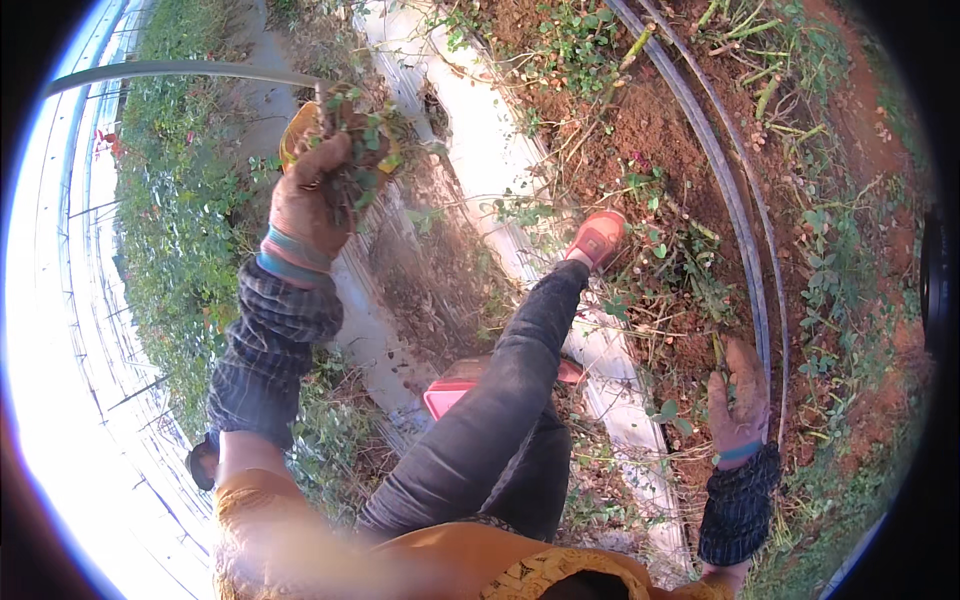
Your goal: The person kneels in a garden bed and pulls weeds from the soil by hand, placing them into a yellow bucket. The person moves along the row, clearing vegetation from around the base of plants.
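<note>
Two grey-black hoses (722, 165) edge the right hand (738, 395) on its outer side, crowding it there; bare reddish soil (655, 112) opens beyond it, and pale plastic sheeting (490, 150) runs between both hands. One bunch of leafy stems (366, 165) sits in the left hand (315, 205), clenched around it, well apart from the right, which reaches among low plants (690, 265); whether it grasps any, I cannot tell.
</note>
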`<control>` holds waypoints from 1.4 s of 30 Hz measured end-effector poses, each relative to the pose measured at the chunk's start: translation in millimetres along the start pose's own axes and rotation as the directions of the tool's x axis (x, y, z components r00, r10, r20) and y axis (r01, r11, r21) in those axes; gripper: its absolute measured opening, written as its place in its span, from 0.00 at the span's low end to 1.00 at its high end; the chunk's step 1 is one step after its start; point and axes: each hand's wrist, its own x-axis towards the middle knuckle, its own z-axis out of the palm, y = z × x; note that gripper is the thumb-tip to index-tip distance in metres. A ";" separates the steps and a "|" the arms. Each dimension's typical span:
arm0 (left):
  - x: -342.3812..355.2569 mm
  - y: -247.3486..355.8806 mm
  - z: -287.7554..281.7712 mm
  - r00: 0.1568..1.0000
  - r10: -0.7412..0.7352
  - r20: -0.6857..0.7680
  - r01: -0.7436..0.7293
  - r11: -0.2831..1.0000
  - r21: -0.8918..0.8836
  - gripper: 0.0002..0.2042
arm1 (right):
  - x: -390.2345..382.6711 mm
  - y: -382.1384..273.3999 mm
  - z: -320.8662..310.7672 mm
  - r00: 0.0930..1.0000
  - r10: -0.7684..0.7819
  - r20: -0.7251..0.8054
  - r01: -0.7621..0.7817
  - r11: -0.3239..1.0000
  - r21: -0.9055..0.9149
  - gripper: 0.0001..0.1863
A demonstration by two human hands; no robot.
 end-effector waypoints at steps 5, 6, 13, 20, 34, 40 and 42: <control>35.5 105.5 -171.4 0.761 -0.001 -0.649 0.247 0.925 0.289 0.27 | -14.2 -2.5 9.8 0.988 0.055 0.146 -0.050 0.998 -0.041 0.22; 34.9 92.8 -195.7 0.660 -0.008 -0.751 0.297 0.921 0.252 0.30 | -17.4 2.0 10.0 0.984 0.076 0.159 -0.058 0.991 -0.118 0.22; 20.9 -137.0 -116.9 0.925 -0.291 -0.243 0.318 0.944 0.081 0.11 | -16.1 107.4 12.3 0.819 0.552 0.160 -0.573 0.766 0.290 0.21; -37.4 -245.4 164.4 0.781 -0.576 0.242 0.596 0.803 -0.014 0.11 | 3.0 229.8 23.7 0.580 0.769 0.269 -0.790 0.450 0.416 0.17; -88.4 -391.7 219.5 0.346 -0.819 0.458 -0.119 0.446 0.887 0.10 | 155.7 240.0 104.7 0.778 0.442 0.446 -0.493 0.870 -0.002 0.25; -98.4 -381.5 238.6 0.251 -0.758 0.602 -0.502 0.430 0.750 0.13 | 194.0 253.4 165.3 0.582 0.522 0.623 -0.445 0.846 -0.293 0.23; -95.9 -381.5 242.6 0.268 -0.749 0.605 -0.480 0.441 0.758 0.13 | 195.9 260.2 182.7 0.534 0.560 0.633 -0.441 0.823 -0.357 0.22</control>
